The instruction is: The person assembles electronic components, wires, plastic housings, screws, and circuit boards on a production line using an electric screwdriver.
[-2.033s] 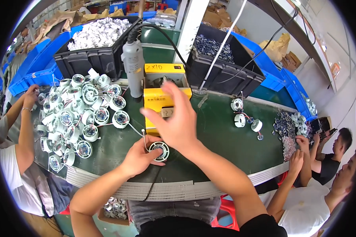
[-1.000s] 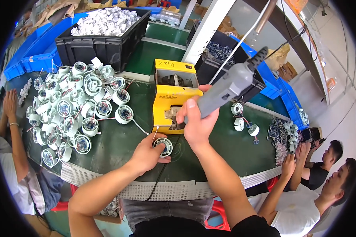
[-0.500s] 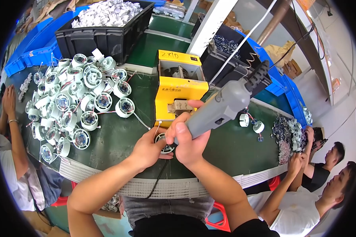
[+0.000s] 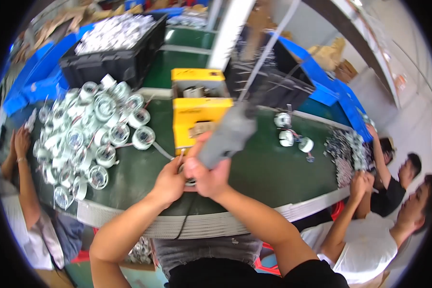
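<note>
In my right hand (image 4: 210,177) is a grey electric screwdriver (image 4: 230,137), gripped with the fingers wrapped round its lower body; its top end leans away to the right and is blurred. My left hand (image 4: 169,180) holds a small round white housing (image 4: 191,182) low over the green table, right under the tool. The two hands cover most of that housing, and the screwdriver's bit is hidden behind my right hand. Just beyond my hands stands a yellow screw dispenser box (image 4: 183,132).
Many white round housings with wires (image 4: 77,139) are heaped at left. Behind them stands a black crate (image 4: 101,67) of white parts. Several loose housings (image 4: 286,138) and small-part piles (image 4: 343,158) lie right. Co-workers' hands (image 4: 21,141) (image 4: 361,182) are at both sides.
The whole view has shifted, so the bench things sit further left. The screwdriver now leans more upright, uncovering another housing at right. Both hands keep their hold.
</note>
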Demonstrator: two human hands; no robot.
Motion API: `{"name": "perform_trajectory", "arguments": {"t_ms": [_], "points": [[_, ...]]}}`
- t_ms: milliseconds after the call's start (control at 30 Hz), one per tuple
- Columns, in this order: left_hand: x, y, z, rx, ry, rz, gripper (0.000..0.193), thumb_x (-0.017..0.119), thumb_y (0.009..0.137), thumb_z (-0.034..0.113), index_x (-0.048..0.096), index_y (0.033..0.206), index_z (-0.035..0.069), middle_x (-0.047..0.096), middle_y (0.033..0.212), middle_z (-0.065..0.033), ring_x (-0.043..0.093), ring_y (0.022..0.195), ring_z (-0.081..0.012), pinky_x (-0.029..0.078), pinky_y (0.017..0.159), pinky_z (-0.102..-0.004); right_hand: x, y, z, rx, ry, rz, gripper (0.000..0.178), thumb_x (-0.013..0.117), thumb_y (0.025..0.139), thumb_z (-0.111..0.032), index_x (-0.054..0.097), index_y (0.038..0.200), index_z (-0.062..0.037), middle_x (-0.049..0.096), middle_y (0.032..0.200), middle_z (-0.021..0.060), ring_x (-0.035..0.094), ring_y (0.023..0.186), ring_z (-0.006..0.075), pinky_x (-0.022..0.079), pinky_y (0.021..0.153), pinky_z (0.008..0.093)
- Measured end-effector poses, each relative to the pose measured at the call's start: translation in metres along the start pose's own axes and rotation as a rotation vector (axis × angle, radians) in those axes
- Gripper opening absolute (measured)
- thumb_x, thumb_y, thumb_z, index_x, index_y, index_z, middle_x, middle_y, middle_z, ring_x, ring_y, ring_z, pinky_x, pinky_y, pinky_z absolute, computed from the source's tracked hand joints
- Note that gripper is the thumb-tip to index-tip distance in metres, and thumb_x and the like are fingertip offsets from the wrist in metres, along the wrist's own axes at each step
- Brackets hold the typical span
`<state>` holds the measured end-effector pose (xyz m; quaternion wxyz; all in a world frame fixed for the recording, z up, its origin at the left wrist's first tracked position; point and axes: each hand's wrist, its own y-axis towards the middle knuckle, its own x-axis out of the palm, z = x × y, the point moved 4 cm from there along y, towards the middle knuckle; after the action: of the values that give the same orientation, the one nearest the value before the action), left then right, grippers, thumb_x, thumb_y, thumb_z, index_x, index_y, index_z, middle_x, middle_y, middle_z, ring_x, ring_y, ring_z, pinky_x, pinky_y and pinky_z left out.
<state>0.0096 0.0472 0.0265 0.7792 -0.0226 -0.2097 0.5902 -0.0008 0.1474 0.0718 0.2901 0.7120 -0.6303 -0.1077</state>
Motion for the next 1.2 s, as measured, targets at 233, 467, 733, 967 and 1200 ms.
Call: {"name": "perform_trajectory", "arguments": {"t_ms": [233, 467, 733, 967, 1200], "points": [[-0.052, -0.028, 0.073, 0.141, 0.838, 0.277, 0.034, 0.052, 0.082, 0.002, 0.058, 0.116, 0.003, 0.056, 0.059, -0.0055, 0.06, 0.049, -0.0161, 0.049, 0.048, -0.0307, -0.052, 0.011, -0.034, 0.005, -0.083, -0.242, 0.06, 0.069, 0.082, -0.022, 0.039, 0.132, -0.0047, 0.055, 0.1, 0.0057, 0.055, 0.089, 0.0141, 0.045, 0.082, 0.0294], [-0.114, -0.035, 0.095, 0.773, 0.926, 1.004, 0.073, 0.07, 0.082, 0.014, 0.031, 0.144, 0.012, 0.031, 0.145, -0.0189, 0.062, 0.094, -0.0257, 0.052, 0.072, -0.0338, -0.237, 0.026, -0.07, -0.086, -1.673, 0.337, 0.059, 0.076, 0.071, -0.036, 0.054, 0.112, -0.0003, 0.058, 0.105, 0.022, 0.05, 0.108, 0.0392, 0.041, 0.094, 0.0447], [-0.014, -0.072, 0.09, 1.34, 1.201, 0.731, 0.024, 0.06, 0.078, 0.001, 0.06, 0.101, -0.001, 0.061, 0.097, -0.016, 0.06, 0.093, -0.031, 0.05, 0.078, -0.0397, -0.231, 0.013, -0.068, 0.519, -1.37, 0.095, 0.049, 0.073, 0.071, -0.039, 0.063, 0.1, -0.0018, 0.066, 0.095, 0.0192, 0.064, 0.092, 0.0336, 0.05, 0.079, 0.0394], [0.074, -0.046, 0.059, 1.142, 1.042, -0.005, 0.058, 0.075, 0.075, 0.026, 0.052, 0.124, 0.005, 0.052, 0.124, -0.0138, 0.058, 0.106, -0.0299, 0.052, 0.084, -0.0375, -0.102, -0.013, -0.068, 0.537, 0.074, -0.244, 0.044, 0.069, 0.078, 0.001, 0.05, 0.118, -0.0013, 0.058, 0.112, 0.0079, 0.055, 0.105, 0.0155, 0.044, 0.091, 0.0301], [0.054, -0.032, 0.056, 1.051, 0.879, -0.026, 0.056, 0.074, 0.072, 0.011, 0.054, 0.124, 0.008, 0.05, 0.114, -0.0117, 0.055, 0.106, -0.0299, 0.049, 0.086, -0.0361, -0.107, -0.007, -0.039, 0.532, 0.117, -0.308, 0.032, 0.065, 0.084, -0.004, 0.054, 0.114, 0.0017, 0.059, 0.111, 0.0095, 0.057, 0.102, 0.0169, 0.046, 0.09, 0.0307]]}}
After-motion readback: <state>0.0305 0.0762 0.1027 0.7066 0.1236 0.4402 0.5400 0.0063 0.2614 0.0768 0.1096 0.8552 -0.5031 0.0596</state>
